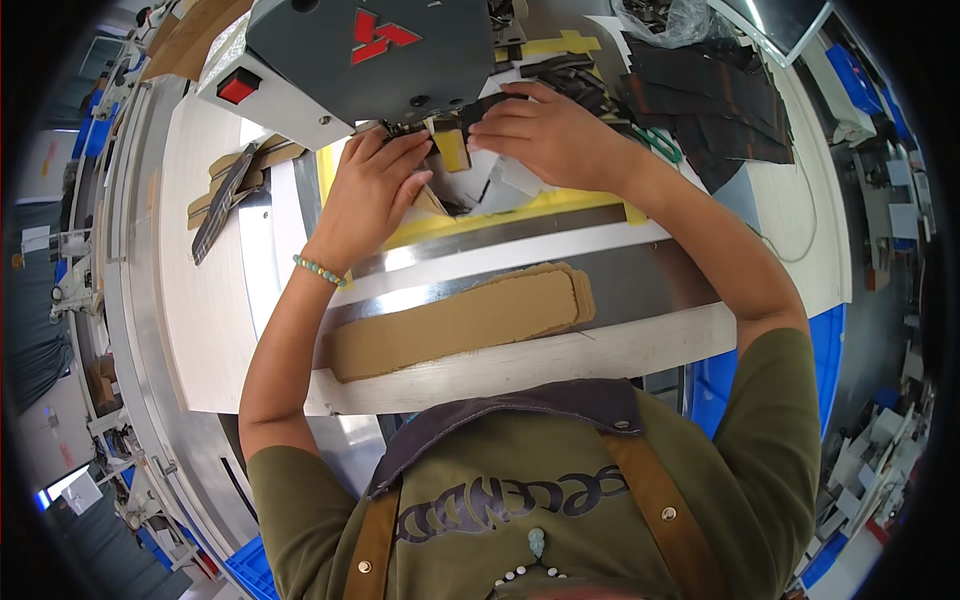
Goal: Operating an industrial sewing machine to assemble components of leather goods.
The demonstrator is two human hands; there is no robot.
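Note:
At the sewing machine (370,60), a dark grey head with a red emblem, both my hands work close under its front edge. A dark fabric strip (492,104) lies there. My left hand (375,185) has its fingers bent over the dark material left of the needle area, thumb apart. My right hand (545,140) pinches the strip on the right, fingers extended along it. Between my hands is a yellow-gold plate (451,150). What lies under my left fingertips is mostly hidden.
A stack of long tan strips (460,320) lies near the table's front edge. At left are brown and dark striped pieces (225,195). Behind my right hand are dark panels (710,95), green-handled scissors (662,146) and a clear plastic bag (675,25). A blue bin (825,360) stands at right.

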